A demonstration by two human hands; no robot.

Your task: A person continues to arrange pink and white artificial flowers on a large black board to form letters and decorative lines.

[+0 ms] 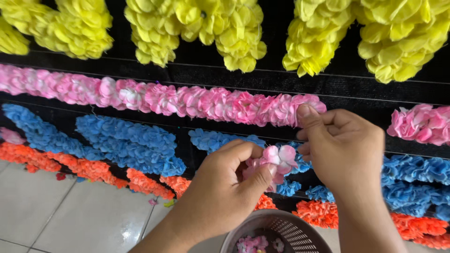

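My left hand [225, 185] pinches a small bunch of pink fabric flowers [277, 160] between thumb and fingers. My right hand [344, 147] is curled just to the right, its thumb pressed on the right end of the long pink flower garland [187, 99] fixed to a black board [281, 79]. Whether the right fingers hold something small is hidden. Below my hands a grey perforated basket [290, 229] holds more pink flowers [253, 243].
The black board carries rows of yellow flower clusters [234, 28] at the top, blue strips [126, 140] and orange strips [93, 168] lower down. A second pink piece [422, 124] sits at the right. White floor tiles [70, 211] lie below.
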